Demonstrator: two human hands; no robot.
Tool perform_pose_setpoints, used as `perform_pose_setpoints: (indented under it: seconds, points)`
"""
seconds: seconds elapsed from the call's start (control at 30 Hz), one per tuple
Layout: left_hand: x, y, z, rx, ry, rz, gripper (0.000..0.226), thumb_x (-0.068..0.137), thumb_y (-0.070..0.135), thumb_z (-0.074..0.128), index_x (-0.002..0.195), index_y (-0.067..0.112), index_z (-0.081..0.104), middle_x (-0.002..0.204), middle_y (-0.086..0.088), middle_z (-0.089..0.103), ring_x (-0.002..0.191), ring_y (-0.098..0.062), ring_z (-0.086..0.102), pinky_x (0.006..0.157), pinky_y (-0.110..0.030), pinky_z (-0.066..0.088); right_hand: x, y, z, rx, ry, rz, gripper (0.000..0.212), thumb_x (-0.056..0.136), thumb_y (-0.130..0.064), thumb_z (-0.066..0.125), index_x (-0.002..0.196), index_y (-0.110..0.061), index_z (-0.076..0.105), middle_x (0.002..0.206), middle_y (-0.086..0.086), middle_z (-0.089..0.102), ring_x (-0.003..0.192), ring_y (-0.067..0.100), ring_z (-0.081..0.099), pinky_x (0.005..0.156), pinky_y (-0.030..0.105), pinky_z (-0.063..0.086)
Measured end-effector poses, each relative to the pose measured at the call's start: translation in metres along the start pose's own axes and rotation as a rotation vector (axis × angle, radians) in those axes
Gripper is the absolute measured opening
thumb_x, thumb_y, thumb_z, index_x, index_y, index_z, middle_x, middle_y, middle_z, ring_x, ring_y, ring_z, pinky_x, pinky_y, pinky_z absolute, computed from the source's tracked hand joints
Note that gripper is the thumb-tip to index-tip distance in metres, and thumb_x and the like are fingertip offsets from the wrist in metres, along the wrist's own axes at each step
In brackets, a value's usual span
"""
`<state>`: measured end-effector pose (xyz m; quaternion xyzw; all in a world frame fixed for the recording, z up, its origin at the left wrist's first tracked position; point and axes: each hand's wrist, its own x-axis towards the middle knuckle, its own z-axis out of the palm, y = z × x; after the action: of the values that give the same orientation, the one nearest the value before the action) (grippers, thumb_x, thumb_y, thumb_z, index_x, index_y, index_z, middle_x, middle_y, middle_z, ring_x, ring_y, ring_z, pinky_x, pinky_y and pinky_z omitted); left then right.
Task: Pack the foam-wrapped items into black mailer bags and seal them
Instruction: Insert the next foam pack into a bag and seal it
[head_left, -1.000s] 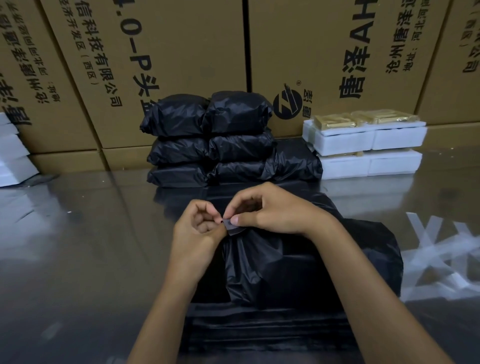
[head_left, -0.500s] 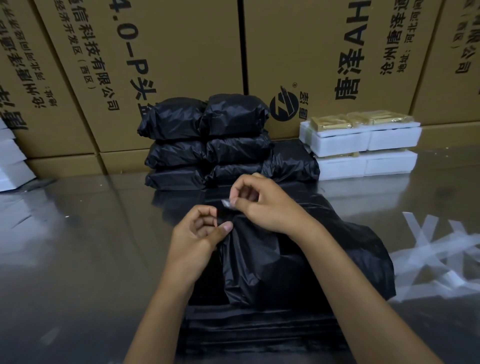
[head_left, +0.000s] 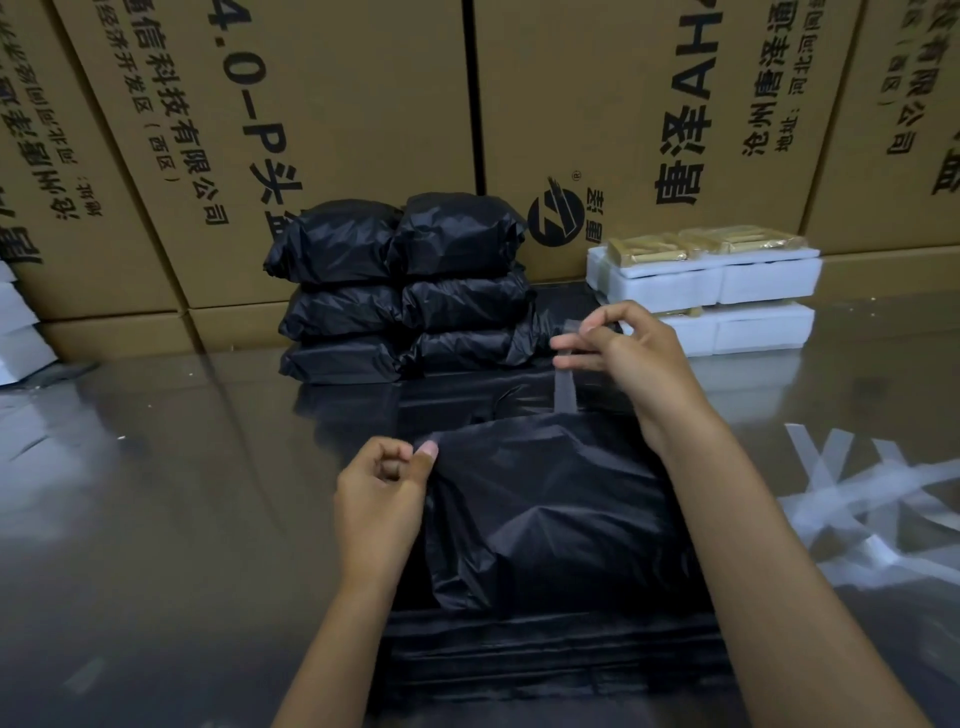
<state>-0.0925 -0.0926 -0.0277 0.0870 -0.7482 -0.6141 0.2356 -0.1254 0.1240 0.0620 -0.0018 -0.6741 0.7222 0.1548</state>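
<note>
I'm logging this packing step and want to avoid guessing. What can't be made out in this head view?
- What is inside the black bag: the opaque plastic hides it.
- The left hand pinches the bag's corner; its curled fingers hide the grip.
- The clear strip in the right hand: the bag's fold hides its lower end.
- The flat bags underneath: too dark to count.
- The gold items on the white foam trays: too small to identify.

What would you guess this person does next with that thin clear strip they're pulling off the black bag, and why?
Probably pull the clear release strip fully free. The right hand pinches its raised end while its lower end still meets the black plastic mailer bag, whose corner the left hand pinches.
</note>
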Motion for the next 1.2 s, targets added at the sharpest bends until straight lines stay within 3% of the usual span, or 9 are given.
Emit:
perform_pose_setpoints:
  seconds: [0.17, 0.37, 0.47, 0.57, 0.7, 0.87, 0.97, 1.1, 1.2]
  points:
    - [-0.02, -0.003, 0.012, 0.647, -0.052, 0.09, 0.026, 0.088, 0.045, 0.065, 0.07, 0.03, 0.054, 0.074, 0.012, 0.058, 0.085, -0.015, 0.056, 0.078, -0.035, 0.028, 0.005, 0.01, -0.03, -0.174, 0.095, -0.053, 0.02, 0.096, -0.003, 0.049, 0.084, -0.018, 0.054, 0.085, 0.0, 0.077, 0.078, 0.011, 0.073, 0.054, 0.005, 0.044]
    - [-0.031, -0.01, 0.025, 0.878, -0.158, 0.164, 0.034, 0.09, 0.062, 0.051, 0.099, 0.031, 0.041, 0.098, 0.012, 0.051, 0.105, -0.016, 0.047, 0.087, -0.036, 0.032, 0.003, 0.03, -0.076, -0.498, 0.203, -0.12, 0.012, 0.094, -0.011, 0.049, 0.087, -0.02, 0.054, 0.089, -0.005, 0.077, 0.086, 0.017, 0.068, 0.067, 0.028, 0.045]
    - [-0.03, -0.01, 0.02, 0.775, -0.159, 0.205, 0.033, 0.09, 0.047, 0.063, 0.101, 0.026, 0.041, 0.095, 0.007, 0.051, 0.101, -0.019, 0.048, 0.087, -0.036, 0.039, -0.005, 0.042, -0.105, -0.772, 0.196, -0.21, 0.009, 0.098, -0.015, 0.05, 0.09, -0.02, 0.052, 0.095, 0.0, 0.075, 0.089, 0.022, 0.066, 0.067, 0.031, 0.046]
    - [-0.03, 0.0, 0.018, 0.422, -0.238, 0.288, 0.011, 0.093, 0.02, 0.064, 0.098, 0.022, 0.054, 0.093, 0.006, 0.055, 0.09, -0.012, 0.055, 0.074, -0.026, 0.042, -0.018, 0.056, -0.138, -0.977, 0.227, -0.256, 0.005, 0.095, -0.009, 0.054, 0.095, -0.013, 0.054, 0.093, 0.009, 0.072, 0.092, 0.037, 0.067, 0.078, 0.041, 0.05]
    - [-0.039, 0.023, 0.025, 0.113, -0.441, 0.107, 0.012, 0.094, 0.047, 0.057, 0.105, 0.043, 0.061, 0.108, 0.02, 0.062, 0.097, 0.003, 0.06, 0.077, -0.017, 0.046, -0.034, 0.073, -0.176, -1.131, 0.315, -0.201, 0.007, 0.092, -0.004, 0.055, 0.097, -0.008, 0.058, 0.087, 0.019, 0.071, 0.079, 0.042, 0.065, 0.076, 0.044, 0.047]
    - [-0.056, 0.033, 0.037, 0.022, -0.545, -0.082, 0.048, 0.079, 0.06, 0.068, 0.122, 0.054, 0.045, 0.134, 0.018, 0.045, 0.121, -0.012, 0.053, 0.102, -0.043, 0.048, -0.044, 0.083, -0.204, -1.153, 0.468, -0.027, 0.012, 0.099, -0.013, 0.047, 0.102, -0.006, 0.057, 0.092, 0.025, 0.07, 0.094, 0.043, 0.063, 0.091, 0.045, 0.037]
    - [-0.058, 0.037, 0.04, 0.029, -0.513, -0.081, 0.057, 0.078, 0.054, 0.074, 0.126, 0.053, 0.042, 0.137, 0.018, 0.041, 0.123, -0.011, 0.049, 0.104, -0.041, 0.047, -0.047, 0.079, -0.21, -1.09, 0.61, 0.015, 0.016, 0.098, -0.013, 0.046, 0.101, -0.005, 0.06, 0.096, 0.026, 0.069, 0.099, 0.044, 0.061, 0.097, 0.046, 0.034]
    - [-0.059, 0.041, 0.045, 0.024, -0.467, -0.012, 0.059, 0.08, 0.037, 0.079, 0.124, 0.053, 0.042, 0.132, 0.017, 0.043, 0.109, 0.0, 0.053, 0.084, -0.025, 0.05, -0.053, 0.07, -0.208, -1.167, 0.621, 0.14, 0.03, 0.091, -0.012, 0.055, 0.118, -0.004, 0.064, 0.122, 0.028, 0.061, 0.121, 0.041, 0.047, 0.102, 0.047, 0.032]
    - [-0.059, 0.04, 0.048, 0.059, -0.464, 0.043, 0.06, 0.08, 0.035, 0.079, 0.124, 0.054, 0.042, 0.132, 0.02, 0.042, 0.117, -0.004, 0.05, 0.09, -0.028, 0.049, -0.059, 0.057, -0.186, -1.167, 0.632, -0.032, 0.036, 0.091, -0.015, 0.06, 0.125, -0.003, 0.062, 0.126, 0.026, 0.054, 0.121, 0.041, 0.044, 0.101, 0.05, 0.036]
